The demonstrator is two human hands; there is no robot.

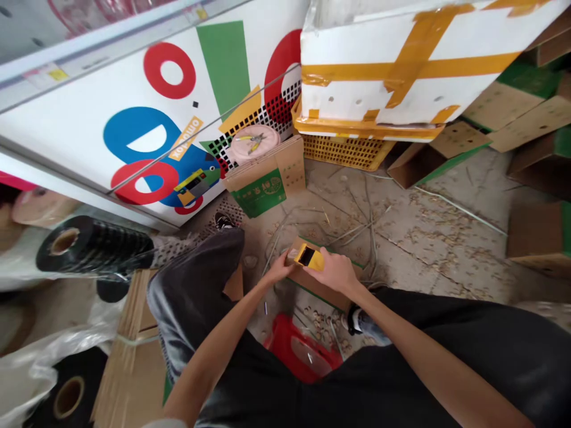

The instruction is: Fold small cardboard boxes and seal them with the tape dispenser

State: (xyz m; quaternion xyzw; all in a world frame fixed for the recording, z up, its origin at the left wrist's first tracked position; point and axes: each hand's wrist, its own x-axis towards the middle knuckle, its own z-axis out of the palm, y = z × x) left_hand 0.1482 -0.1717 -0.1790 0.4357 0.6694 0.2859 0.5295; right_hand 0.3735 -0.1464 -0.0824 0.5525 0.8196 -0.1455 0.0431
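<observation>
Yellow plastic hand tool [308, 257] with a black opening, seen in the head view between the person's legs. Right hand [335, 272]: the grip is closed, with the fingers wrapped over the tool and pressing it against a brown cardboard flap [319, 291] edged in green. Left hand [279, 268]: the grip is loosely spread, with the fingers resting on the flap just beside the tool's left end, not pinching it.

Containers: a yellow plastic crate [343, 151] sits under a white foam box [392, 71] bound with yellow tape; the contents of both are hidden. A folded cardboard carton [265, 178] with green print leans against a printed white panel [111, 101]. Just above it, yellow-handled snips [252, 141] lie on a pink round disc [267, 139]. More green-printed cartons [513, 101] lie at right. A red plastic object [298, 351], its kind unclear, sits below the hands. Black film rolls [93, 246] lie at left, on a concrete floor [423, 238] strewn with shavings.
</observation>
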